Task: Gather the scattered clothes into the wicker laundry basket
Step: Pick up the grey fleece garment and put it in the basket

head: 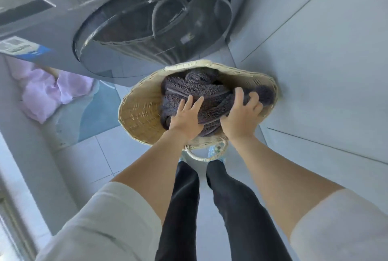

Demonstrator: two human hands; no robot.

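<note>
The wicker laundry basket stands on the floor in front of my feet, its near handle just above my shoes. A dark grey fuzzy garment fills most of the basket and bulges over its right rim. My left hand lies flat on the garment with fingers spread, pressing down on it. My right hand is curled around a fold of the same garment at the basket's right side.
A front-loading washing machine with a round glass door stands directly behind the basket. A lilac garment lies on a blue mat on the floor at the left. A tiled wall rises on the right.
</note>
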